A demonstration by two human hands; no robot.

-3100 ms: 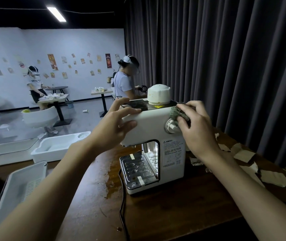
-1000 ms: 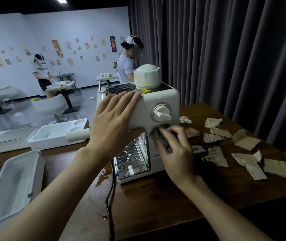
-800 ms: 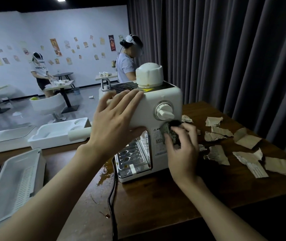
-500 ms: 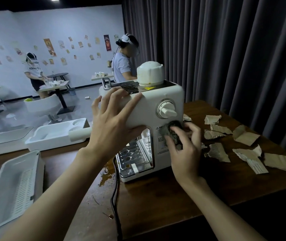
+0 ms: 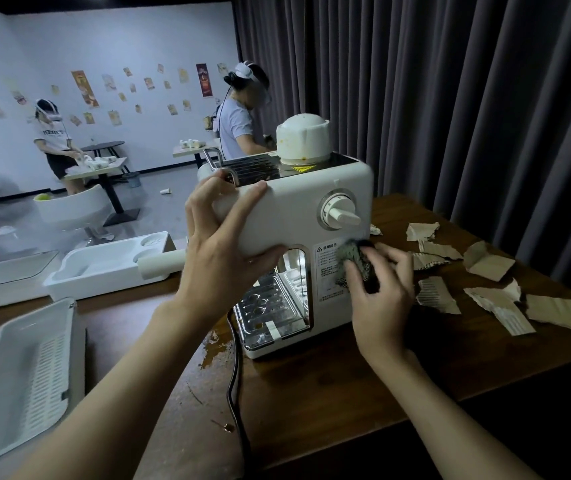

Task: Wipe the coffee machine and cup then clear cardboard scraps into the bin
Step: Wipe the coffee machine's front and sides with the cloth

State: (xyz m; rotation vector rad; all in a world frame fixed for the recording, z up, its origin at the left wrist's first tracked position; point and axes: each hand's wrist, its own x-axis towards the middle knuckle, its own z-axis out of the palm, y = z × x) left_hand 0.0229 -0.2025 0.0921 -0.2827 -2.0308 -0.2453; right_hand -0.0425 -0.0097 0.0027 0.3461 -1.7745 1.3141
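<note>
One coffee machine (image 5: 298,216) on worktop (image 5: 346,393), one upturned cup (image 5: 303,138) on its top. Left grip (image 5: 221,251) clasps the machine's upper corner. Right grip (image 5: 381,292) holds one cloth (image 5: 355,258) against its side label. About nine cardboard scraps (image 5: 438,294) lie right of the machine.

I count one coffee machine (image 5: 287,216), bearing one dial (image 5: 339,213) and one upturned cup (image 5: 303,140), and trailing one black cord (image 5: 239,355). There is one cloth (image 5: 353,258). My grips number two: left grip (image 5: 221,251), right grip (image 5: 381,299). On the one table (image 5: 329,393) I make out roughly eight cardboard scraps (image 5: 488,263). Two white trays: slotted tray (image 5: 24,375), moulded tray (image 5: 104,268). Two other people (image 5: 239,123).
</note>
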